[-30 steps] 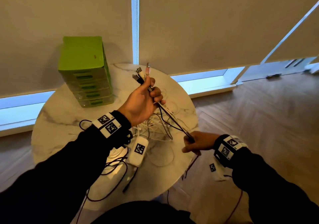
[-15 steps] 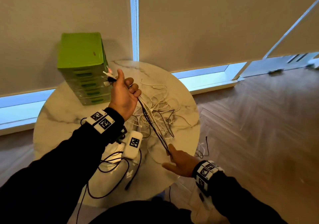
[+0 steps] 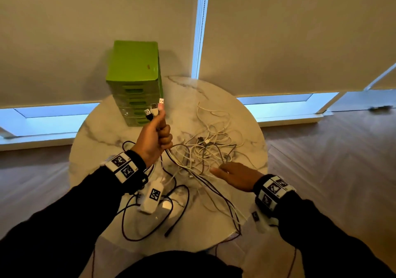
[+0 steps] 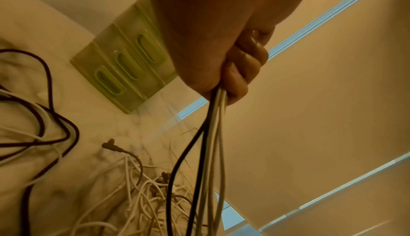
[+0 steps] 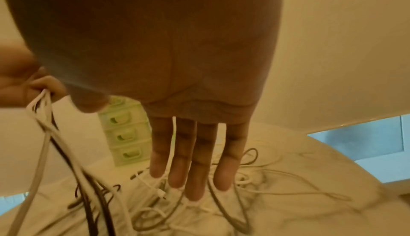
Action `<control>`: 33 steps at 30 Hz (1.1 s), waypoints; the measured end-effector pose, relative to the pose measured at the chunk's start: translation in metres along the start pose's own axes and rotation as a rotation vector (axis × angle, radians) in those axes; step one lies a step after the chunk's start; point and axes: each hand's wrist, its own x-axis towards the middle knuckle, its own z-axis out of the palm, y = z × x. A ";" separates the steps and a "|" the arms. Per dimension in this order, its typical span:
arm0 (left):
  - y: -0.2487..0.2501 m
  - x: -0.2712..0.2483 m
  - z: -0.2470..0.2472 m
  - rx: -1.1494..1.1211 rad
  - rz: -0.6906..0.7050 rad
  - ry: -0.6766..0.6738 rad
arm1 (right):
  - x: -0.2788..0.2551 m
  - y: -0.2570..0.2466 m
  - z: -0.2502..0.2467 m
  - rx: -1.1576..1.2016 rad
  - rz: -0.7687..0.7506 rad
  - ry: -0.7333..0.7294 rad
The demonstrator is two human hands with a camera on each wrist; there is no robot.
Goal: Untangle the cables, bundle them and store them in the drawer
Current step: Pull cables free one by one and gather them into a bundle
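The cables (image 3: 205,149) lie tangled on my table (image 3: 102,132), a few gathered in my left hand (image 3: 153,140), fist closed around them, plugs (image 3: 154,108) sticking up. My right hand (image 3: 235,176) hovers flat-fingered over the tangle, perhaps touching it. The green drawers (image 3: 135,80) stand just behind.

My left hand (image 3: 154,140) grips several black and white cables (image 4: 207,152) in a fist above the worktop (image 3: 102,132), their USB plugs (image 3: 154,108) sticking up past my thumb. The strands trail down to a loose tangle of cables (image 3: 211,149) at three o'clock. A green drawer unit (image 3: 135,80), all drawers closed, stands at twelve o'clock.
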 end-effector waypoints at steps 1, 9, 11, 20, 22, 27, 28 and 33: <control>0.001 -0.002 -0.002 -0.015 -0.003 0.018 | 0.007 -0.003 -0.001 0.024 -0.021 0.049; -0.006 -0.014 -0.022 -0.061 -0.016 0.131 | 0.066 -0.030 0.047 -0.063 -0.147 -0.153; -0.011 -0.019 -0.027 -0.068 -0.011 0.152 | 0.078 -0.027 0.056 -0.119 -0.128 -0.175; -0.024 -0.024 -0.043 -0.084 0.016 0.244 | 0.111 0.003 0.010 0.012 -0.229 0.174; -0.027 -0.021 -0.041 -0.070 0.014 0.255 | 0.118 0.017 -0.014 -0.090 -0.105 0.479; -0.038 -0.002 -0.024 -0.040 -0.017 0.260 | 0.131 0.058 -0.033 -0.174 0.382 0.122; -0.040 0.002 -0.020 -0.024 -0.024 0.251 | 0.131 0.063 -0.027 -0.219 0.384 0.072; -0.048 0.014 -0.001 0.035 -0.043 0.202 | 0.128 0.069 -0.010 -0.351 0.304 0.078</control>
